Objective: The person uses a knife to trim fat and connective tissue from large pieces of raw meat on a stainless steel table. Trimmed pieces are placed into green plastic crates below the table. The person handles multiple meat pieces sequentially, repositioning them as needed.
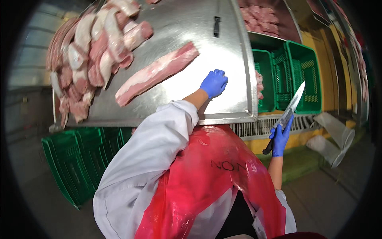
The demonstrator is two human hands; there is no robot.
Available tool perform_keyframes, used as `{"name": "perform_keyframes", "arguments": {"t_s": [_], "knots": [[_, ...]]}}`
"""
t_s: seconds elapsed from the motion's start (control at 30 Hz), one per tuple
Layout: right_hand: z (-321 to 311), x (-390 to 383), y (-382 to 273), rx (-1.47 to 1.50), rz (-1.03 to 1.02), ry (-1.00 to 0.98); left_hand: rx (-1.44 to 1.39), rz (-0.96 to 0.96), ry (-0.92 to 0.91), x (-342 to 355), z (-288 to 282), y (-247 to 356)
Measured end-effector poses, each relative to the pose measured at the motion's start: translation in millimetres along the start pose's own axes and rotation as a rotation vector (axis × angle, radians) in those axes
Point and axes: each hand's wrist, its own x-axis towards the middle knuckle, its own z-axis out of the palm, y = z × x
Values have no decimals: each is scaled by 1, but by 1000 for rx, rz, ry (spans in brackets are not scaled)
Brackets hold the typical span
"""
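My left hand (pixel 214 83), in a blue glove, rests on the steel table (pixel 179 107) near its right front corner. Its fingers are curled closed; a tiny pale bit shows by the fingertips, but I cannot make out what it is. Off the table's right side, my right hand (pixel 281 140), also gloved in blue, grips a knife (pixel 292 102) by its black handle, the long blade pointing up and away. A long pink strip of meat with pale fat (pixel 157 74) lies slantwise on the table, left of my left hand and apart from it.
Many pieces of meat (pixel 95 47) are heaped at the table's left. A black-handled tool (pixel 216 27) lies toward the back. Green crates (pixel 304 71) stand right; more crates (pixel 75 159) sit below left. Pink meat chunks (pixel 259 20) fill a bin. Clear plastic (pixel 334 133) hangs at right.
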Motion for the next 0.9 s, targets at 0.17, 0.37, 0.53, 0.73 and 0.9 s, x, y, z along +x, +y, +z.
{"name": "perform_keyframes", "arguments": {"t_s": [0.17,0.37,0.53,0.73,0.9], "knots": [[62,12,-6,22,36,-229,55,-285,-136,-108,-45,-47],[167,28,-27,-175,-119,-529,92,-642,425,-265,-137,-98],[248,13,-50,-226,-149,-653,273,-941,669,-463,-183,-119],[321,-28,-55,-306,-106,-767,552,-1284,418,-559,-185,-130],[365,-59,-51,-377,-76,-812,358,-946,535,-515,-212,-170]]}}
